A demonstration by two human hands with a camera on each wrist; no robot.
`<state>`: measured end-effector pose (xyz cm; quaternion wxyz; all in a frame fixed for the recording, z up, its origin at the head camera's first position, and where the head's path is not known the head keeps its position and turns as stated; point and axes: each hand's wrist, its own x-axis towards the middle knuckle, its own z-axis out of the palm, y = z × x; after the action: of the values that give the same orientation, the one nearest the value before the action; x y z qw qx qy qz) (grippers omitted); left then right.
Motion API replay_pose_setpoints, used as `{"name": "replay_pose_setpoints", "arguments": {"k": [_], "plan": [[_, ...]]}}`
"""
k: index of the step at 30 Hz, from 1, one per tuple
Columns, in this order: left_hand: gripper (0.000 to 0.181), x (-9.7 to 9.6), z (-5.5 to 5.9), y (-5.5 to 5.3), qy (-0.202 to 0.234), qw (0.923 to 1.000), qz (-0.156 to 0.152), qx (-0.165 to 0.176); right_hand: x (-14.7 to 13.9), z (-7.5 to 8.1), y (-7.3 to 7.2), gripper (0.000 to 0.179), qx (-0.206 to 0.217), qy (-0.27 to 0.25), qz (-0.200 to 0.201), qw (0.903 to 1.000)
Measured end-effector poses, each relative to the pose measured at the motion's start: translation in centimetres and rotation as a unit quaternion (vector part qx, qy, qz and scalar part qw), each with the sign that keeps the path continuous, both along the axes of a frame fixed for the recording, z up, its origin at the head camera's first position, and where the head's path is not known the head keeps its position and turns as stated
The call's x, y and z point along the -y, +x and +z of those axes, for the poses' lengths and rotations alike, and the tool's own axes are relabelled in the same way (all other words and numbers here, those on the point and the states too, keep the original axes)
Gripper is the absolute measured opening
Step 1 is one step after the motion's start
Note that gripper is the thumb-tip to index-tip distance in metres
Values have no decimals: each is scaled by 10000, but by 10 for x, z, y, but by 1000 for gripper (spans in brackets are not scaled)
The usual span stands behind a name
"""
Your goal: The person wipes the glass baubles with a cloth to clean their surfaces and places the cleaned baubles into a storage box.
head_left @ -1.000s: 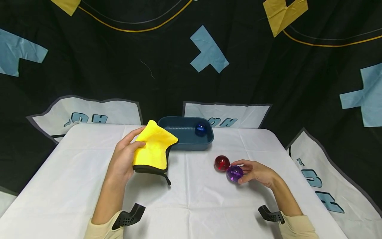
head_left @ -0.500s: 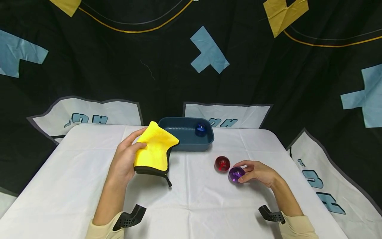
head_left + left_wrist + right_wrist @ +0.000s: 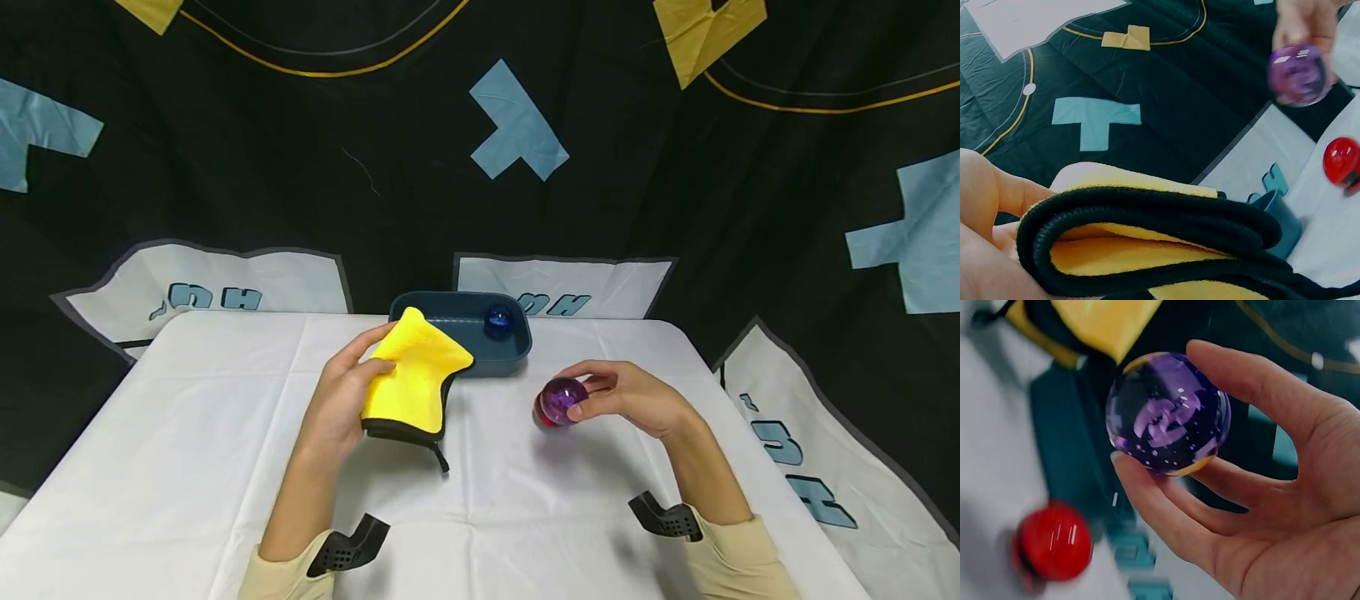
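A clear purple ball (image 3: 1169, 415) is pinched between the thumb and fingers of my right hand (image 3: 633, 400), lifted above the table. Behind it in the head view, partly covered, a red ball (image 3: 1055, 540) rests on the white cloth. My left hand (image 3: 345, 400) grips a folded yellow cloth with black edging (image 3: 416, 375), held up off the table; its layered folds show in the left wrist view (image 3: 1147, 250). At the back stands a dark blue-grey bin (image 3: 498, 362) with a blue ball (image 3: 498, 322) inside. The cloth hides part of the bin's left side.
The table (image 3: 187, 450) wears a creased white cover. A black curtain (image 3: 300, 183) with blue and yellow patches rises behind it. White lettered panels hang at the table's back and right edges.
My right hand has raised the purple ball off the table and brought it left, in front of the red ball. The left hand with the yellow cloth has shifted slightly right.
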<state>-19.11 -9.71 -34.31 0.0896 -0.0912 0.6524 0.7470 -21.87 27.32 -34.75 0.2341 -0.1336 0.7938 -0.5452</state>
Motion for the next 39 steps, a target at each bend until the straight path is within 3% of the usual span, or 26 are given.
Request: {"name": "replay_pose_setpoints", "arguments": {"k": [7, 12, 17, 23, 33, 39], "plan": [[48, -25, -2, 0, 20, 9998, -190, -39, 67, 23, 3, 56, -196, 252, -665, 9973], [47, -33, -2, 2, 23, 9996, -258, -86, 108, 23, 6, 57, -244, 53, -1107, 9935], [46, -34, -2, 3, 83, 9994, -291, -187, 132, 18, 7, 56, -280, -523, -1279, 9900], [47, -33, -1, 2, 234, 9990, -264, -267, 143, 12, 7, 57, -344, -1042, -1271, 9858], [47, -33, 0, 3, 256, 9991, -191, -286, 142, 6, 6, 55, -531, -983, -1107, 9876], [46, -35, 0, 3, 115, 9995, -123, -276, 141, 3, 8, 52, -443, -824, -1349, 9864]]}}
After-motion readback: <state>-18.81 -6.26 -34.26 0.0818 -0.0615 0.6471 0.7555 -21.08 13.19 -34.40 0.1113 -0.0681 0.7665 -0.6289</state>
